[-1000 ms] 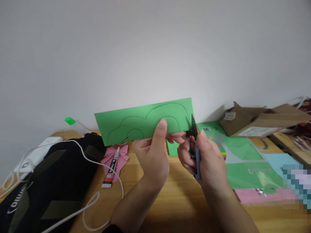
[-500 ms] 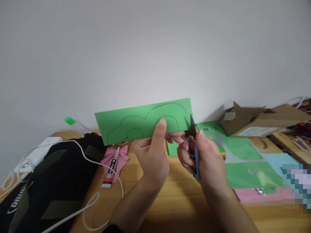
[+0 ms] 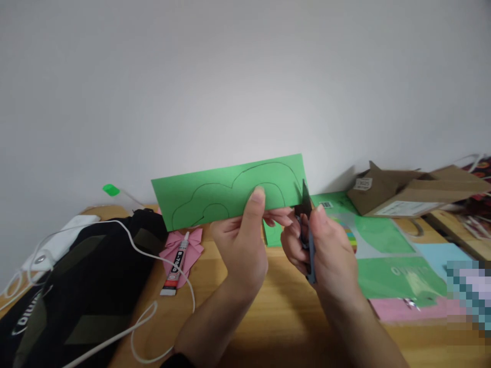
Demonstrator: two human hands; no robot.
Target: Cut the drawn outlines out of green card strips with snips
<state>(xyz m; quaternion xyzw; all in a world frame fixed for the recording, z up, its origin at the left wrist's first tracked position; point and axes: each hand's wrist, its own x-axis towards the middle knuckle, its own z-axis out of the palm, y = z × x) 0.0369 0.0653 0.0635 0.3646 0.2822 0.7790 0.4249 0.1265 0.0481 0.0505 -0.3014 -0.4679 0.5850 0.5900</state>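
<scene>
My left hand (image 3: pixel 241 245) pinches the lower edge of a green paper strip (image 3: pixel 215 197), thumb on its front. The strip is held upright above the wooden table (image 3: pixel 268 327) and carries a pencilled curvy outline. My right hand (image 3: pixel 330 250) is closed round a small pair of scissors (image 3: pixel 307 225) with dark blades. The blades stand at the strip's right end, at the lower right corner by the drawn line.
A black bag (image 3: pixel 76 286) with a white cable (image 3: pixel 146 266) lies at the left. A glue tube (image 3: pixel 174 266) rests on pink folded paper (image 3: pixel 184 245). Green, blue and pink sheets (image 3: pixel 399 276) lie at the right, behind them a brown cardboard box (image 3: pixel 406 191).
The green strip and both hands have shifted very slightly; the scissor blades stay at the strip's right end.
</scene>
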